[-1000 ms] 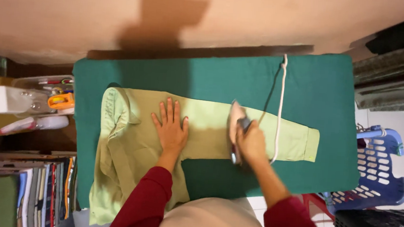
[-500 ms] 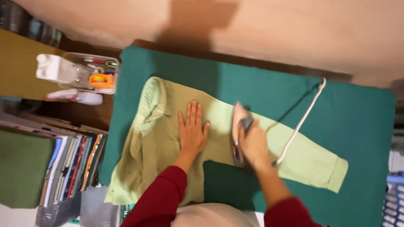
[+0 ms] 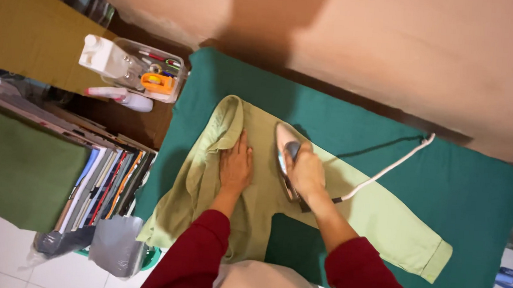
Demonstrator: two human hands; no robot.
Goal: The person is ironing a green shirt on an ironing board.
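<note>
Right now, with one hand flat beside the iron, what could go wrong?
1. Burn: the left hand lies flat on the garment, close beside the iron that the right hand holds; a sideways pass could touch the fingers.
2. Snag: the cord trails across the garment's leg and could drag or wrinkle it.
3. Slip: part of the garment hangs over the near edge of the board, so its weight may pull it off.

Pale green garment (image 3: 378, 223), teal board cover (image 3: 467, 179)
</note>
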